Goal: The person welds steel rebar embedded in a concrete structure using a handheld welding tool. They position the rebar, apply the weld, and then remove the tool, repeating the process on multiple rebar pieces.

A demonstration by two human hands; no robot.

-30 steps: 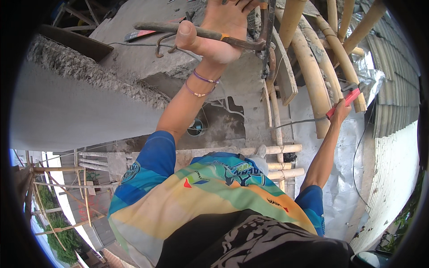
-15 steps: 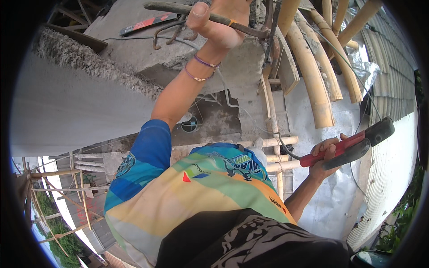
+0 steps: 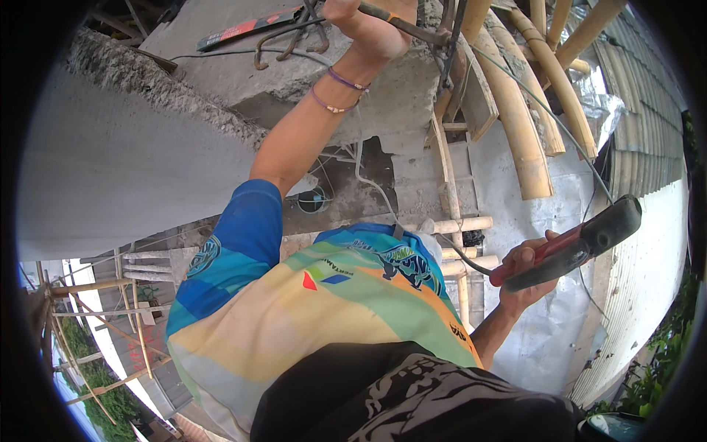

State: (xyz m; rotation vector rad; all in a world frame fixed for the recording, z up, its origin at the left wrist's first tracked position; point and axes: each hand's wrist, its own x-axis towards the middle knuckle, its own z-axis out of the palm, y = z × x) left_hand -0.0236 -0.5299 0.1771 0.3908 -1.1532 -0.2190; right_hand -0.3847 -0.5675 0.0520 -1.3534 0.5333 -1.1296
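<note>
We see a red-and-black handheld tool (image 3: 578,247) at the frame's right, tilted, its black end up-right; a slim dark bar (image 3: 414,29) slants down rightward at top centre.

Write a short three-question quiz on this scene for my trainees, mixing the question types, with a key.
1. Which hand holds the red-and-black tool?
A) left
B) right

2. True or false: two bracelets circle the left wrist.

3. Fill in: the poles at the upper right of the picture are made of ____.

Key:
1. B, the right hand
2. True
3. bamboo
</note>
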